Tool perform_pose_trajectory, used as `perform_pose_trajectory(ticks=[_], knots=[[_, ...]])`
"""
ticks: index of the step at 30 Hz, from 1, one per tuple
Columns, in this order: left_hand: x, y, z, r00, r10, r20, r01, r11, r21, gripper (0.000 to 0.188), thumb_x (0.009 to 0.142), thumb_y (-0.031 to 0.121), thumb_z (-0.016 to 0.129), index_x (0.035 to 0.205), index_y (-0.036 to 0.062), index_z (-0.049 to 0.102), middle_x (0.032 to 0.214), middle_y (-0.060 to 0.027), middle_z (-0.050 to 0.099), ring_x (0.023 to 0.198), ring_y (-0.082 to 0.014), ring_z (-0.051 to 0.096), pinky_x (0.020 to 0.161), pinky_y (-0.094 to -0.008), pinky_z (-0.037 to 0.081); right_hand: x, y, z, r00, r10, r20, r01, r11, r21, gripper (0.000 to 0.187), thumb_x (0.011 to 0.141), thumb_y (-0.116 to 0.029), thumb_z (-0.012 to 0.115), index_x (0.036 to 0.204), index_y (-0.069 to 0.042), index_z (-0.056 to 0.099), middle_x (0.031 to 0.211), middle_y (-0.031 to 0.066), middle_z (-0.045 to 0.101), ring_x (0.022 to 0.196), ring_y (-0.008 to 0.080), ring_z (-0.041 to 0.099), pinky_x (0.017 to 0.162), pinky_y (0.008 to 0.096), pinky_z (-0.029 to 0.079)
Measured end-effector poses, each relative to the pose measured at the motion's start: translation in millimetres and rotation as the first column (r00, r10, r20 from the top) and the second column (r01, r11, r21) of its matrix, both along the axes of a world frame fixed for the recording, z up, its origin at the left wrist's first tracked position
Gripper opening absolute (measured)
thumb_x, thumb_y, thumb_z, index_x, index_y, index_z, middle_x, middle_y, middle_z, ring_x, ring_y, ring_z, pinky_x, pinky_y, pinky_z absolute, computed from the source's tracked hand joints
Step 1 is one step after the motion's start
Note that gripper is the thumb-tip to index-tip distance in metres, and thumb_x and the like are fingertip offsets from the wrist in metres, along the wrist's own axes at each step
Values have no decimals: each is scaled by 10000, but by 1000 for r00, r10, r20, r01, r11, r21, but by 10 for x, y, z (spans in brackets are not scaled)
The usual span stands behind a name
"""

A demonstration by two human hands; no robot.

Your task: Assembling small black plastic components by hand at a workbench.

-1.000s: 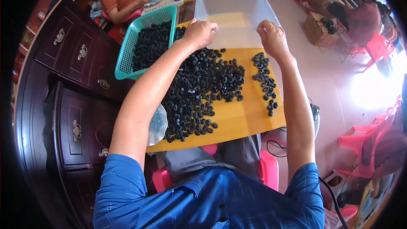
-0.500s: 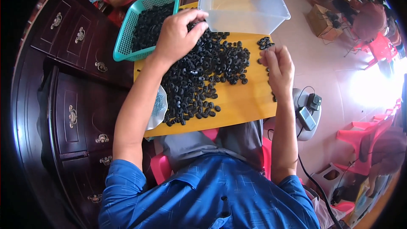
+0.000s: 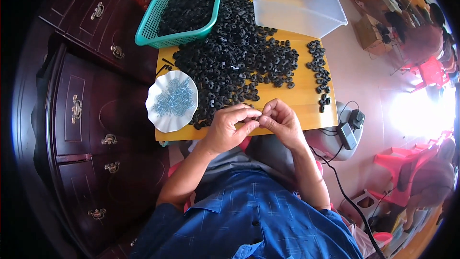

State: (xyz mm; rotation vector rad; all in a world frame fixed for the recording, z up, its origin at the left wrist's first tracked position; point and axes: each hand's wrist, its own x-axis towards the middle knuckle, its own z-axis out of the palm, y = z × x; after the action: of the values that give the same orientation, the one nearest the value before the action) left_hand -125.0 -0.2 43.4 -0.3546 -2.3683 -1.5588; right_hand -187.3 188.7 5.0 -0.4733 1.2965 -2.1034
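Head view: pile of black parts (image 3: pixel 225 52) on table (image 3: pixel 297 100). Left hand (image 3: pixel 230 129) and right hand (image 3: pixel 283 123) at pile's near side, fingertips meeting, both thumb-to-finger pinched; can't tell what either grips, too small. Bowl (image 3: pixel 155 115), blue bits (image 3: pixel 175 98) inside, left of pile. Basket (image 3: pixel 146 31) far-left of it, clear bin (image 3: pixel 302 5) far-right. Strip of parts (image 3: pixel 320 69) right of pile.

Black pieces (image 3: pixel 230 57); yellow table (image 3: pixel 306 105); teal basket (image 3: pixel 191 36).
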Motion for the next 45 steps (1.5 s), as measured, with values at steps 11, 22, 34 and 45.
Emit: perform_pose_trajectory(ticks=[11,22,34,45], knots=[[259,-166,-255,985,53,166,-80,984,158,79,928,56,701,974,-8,692,857,-40,692,756,-72,629,669,-231,505,-1173,-79,93,411,-86,-908,736,618,275,225,973,-163,581,1145,-29,637,1138,171,668,1029,372,648,900,412,514],[456,-354,-436,956,132,261,-197,950,243,74,957,44,667,1006,-9,682,802,24,640,714,-20,563,638,-191,457,-1786,-291,-277,349,210,-913,747,526,406,387,1020,-293,499,1250,-1,607,1315,211,593,1245,381,540,1068,451,417],[410,-405,-475,947,122,298,-204,943,261,97,965,50,660,1039,-9,680,875,-12,690,754,-45,618,685,-199,509,-1816,-249,-119,280,162,-946,780,536,322,284,1000,-216,535,1158,-5,641,1140,198,671,1097,395,612,993,461,461],[418,-426,-498,940,148,309,-240,928,284,96,952,30,659,1035,-13,682,875,-19,685,746,-64,624,680,-209,508,-2270,-476,-217,355,230,-906,733,532,423,311,944,-124,506,1216,-43,633,1242,187,641,1167,393,588,1007,448,466]])
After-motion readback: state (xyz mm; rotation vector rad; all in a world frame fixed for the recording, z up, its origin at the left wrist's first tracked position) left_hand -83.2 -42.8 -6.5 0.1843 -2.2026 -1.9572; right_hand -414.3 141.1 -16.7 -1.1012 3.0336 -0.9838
